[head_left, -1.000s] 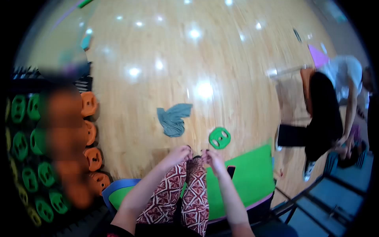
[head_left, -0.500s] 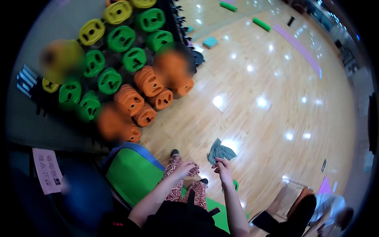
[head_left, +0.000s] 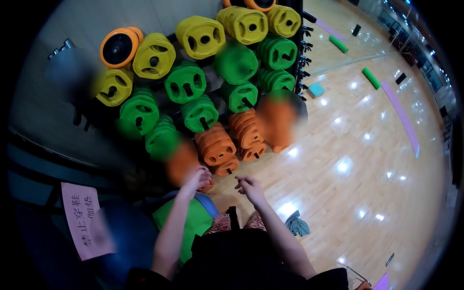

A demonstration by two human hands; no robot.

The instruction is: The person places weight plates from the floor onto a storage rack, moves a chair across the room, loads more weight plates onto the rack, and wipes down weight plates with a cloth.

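The left hand [head_left: 197, 178] is hovering just below centre frame with its fingers curled loosely inward; its grip is closing on nothing that can be seen, and whether the fingertips are touching the lowest orange weight plates [head_left: 218, 147] is unclear. The right hand [head_left: 249, 185] is hanging just beside it, a gap between the two, fingers bent and slightly spread, its grip also showing nothing pinched.

The orange plates are sitting nearest the hands, stacked on edge on a rack with their faces pointing down and right toward the floor; each stack is running up and left into the rack. Above them, green weight plates [head_left: 186, 86] and yellow weight plates [head_left: 200, 35] are filling the upper half of the frame on the same rack.

Below the hands, a green exercise mat [head_left: 191, 227] is lying at lower centre-left. A grey cloth [head_left: 297, 224] is lying crumpled on the wooden floor [head_left: 357, 159] at lower right. A pink paper sign [head_left: 80, 219] is hanging at lower left.
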